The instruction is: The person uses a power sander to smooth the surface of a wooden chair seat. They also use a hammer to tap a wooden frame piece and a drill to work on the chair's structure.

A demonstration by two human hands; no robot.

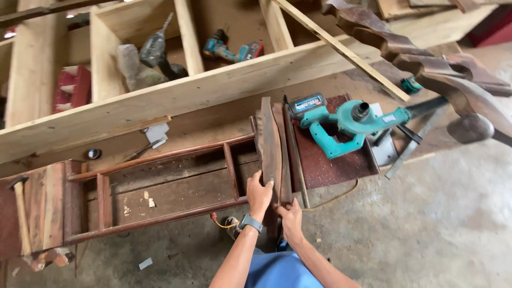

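My left hand (258,194) grips the near end of a dark curved wooden piece (269,144) that stands on edge across the end of a long reddish-brown wooden frame (165,186). My right hand (290,216) holds the same stack lower down, at the near ends of the thin boards (292,154) beside the curved piece. A watch sits on my left wrist. Just right of the boards a teal cordless power tool (346,122) lies on a dark red board (330,165).
A hammer (20,213) lies on planks at the far left. A large pale wooden frame (213,85) spans the back, with a drill (232,49) and another power tool (154,50) inside. Carved dark wood pieces (426,58) lie at top right. Concrete floor (426,229) lies in front.
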